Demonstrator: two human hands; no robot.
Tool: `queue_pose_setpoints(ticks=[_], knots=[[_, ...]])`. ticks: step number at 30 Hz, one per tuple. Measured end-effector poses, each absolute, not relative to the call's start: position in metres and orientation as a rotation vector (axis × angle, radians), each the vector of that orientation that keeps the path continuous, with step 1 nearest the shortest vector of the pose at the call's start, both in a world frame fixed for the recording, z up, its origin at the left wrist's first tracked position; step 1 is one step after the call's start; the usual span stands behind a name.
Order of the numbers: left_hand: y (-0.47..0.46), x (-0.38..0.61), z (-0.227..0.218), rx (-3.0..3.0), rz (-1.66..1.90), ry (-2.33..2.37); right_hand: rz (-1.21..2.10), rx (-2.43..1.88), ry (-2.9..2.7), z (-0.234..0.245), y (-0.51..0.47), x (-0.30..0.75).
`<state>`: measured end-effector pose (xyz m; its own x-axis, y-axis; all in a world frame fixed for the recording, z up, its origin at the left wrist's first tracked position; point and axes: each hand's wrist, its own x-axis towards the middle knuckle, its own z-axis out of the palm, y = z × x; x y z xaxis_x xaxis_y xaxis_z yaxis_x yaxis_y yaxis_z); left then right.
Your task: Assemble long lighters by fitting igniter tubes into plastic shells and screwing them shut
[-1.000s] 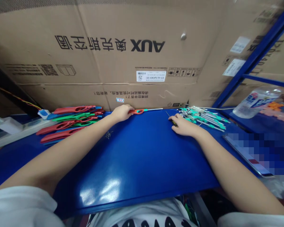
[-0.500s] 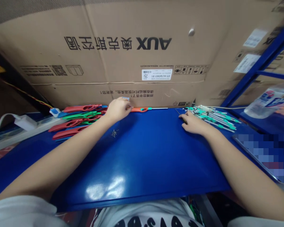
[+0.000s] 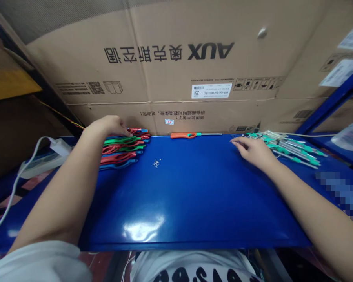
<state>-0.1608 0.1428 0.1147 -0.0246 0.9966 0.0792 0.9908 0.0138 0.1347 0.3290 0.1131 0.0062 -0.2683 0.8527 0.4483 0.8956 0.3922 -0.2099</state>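
Observation:
My left hand (image 3: 113,124) is over the far end of a pile of red, green and blue lighter handles (image 3: 120,158). Its curled fingertips reach down to a red handle; what they grip, if anything, is hidden. On the right, my right hand (image 3: 251,150) rests low with fingers bent, beside a heap of metal lighter tubes with green parts (image 3: 294,147). A thin dark line shows near its fingertips, but I cannot make out what it holds. Between the hands, a long orange lighter (image 3: 179,135) with a green trigger and metal tube lies against the cardboard.
Several tiny screws (image 3: 156,163) lie on the blue tabletop (image 3: 194,196). A large cardboard sheet (image 3: 170,23) stands along the back, with a small label (image 3: 169,122) on it. At left are a white plug (image 3: 61,147) and cable; a plastic bottle (image 3: 351,135) is at far right.
My left hand has moved left from the orange lighter to the pile of handles. The small label and the orange handle now show fully. My right hand stays by the tubes; the view has shifted left.

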Motion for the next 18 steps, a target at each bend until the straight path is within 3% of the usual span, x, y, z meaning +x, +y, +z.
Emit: queue_pose_setpoints(ticks=[6, 14, 18], knots=[[0.142, -0.149, 0.115, 2.126, -0.056, 2.275, -0.209, -1.427, -2.264, 0.001, 0.112, 0.325], [0.130, -0.131, 0.127, 2.310, 0.092, 2.408, -0.166, -1.311, -2.331, 0.006, 0.109, 0.320], [0.105, -0.078, 0.132, 2.551, 0.204, 2.259, -0.127, -1.296, -2.234, 0.011, 0.100, 0.309]])
